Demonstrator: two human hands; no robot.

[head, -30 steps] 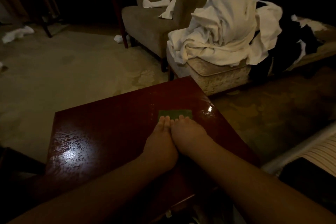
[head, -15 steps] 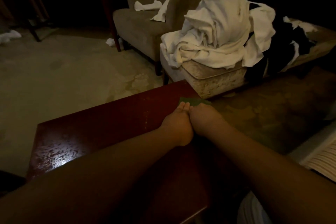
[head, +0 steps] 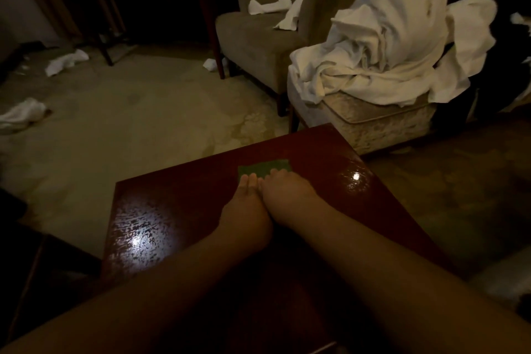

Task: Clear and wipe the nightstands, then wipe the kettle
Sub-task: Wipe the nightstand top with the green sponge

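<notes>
Centre of frame, on the glossy red nightstand (head: pixel 178 204), left hand (head: pixel 247 210) & right hand (head: pixel 287 195) are lying side by side, fingers straight, pressing flat on the green cloth (head: pixel 263 168). Cloth is looking thin, soft, light, prob. sliding easily on the wet-looking top, so palms-down pressure near its mid is working better than a pinch.

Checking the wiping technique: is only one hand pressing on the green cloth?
No, the left hand and the right hand lie side by side with fingers on the green cloth atop the nightstand.
</notes>
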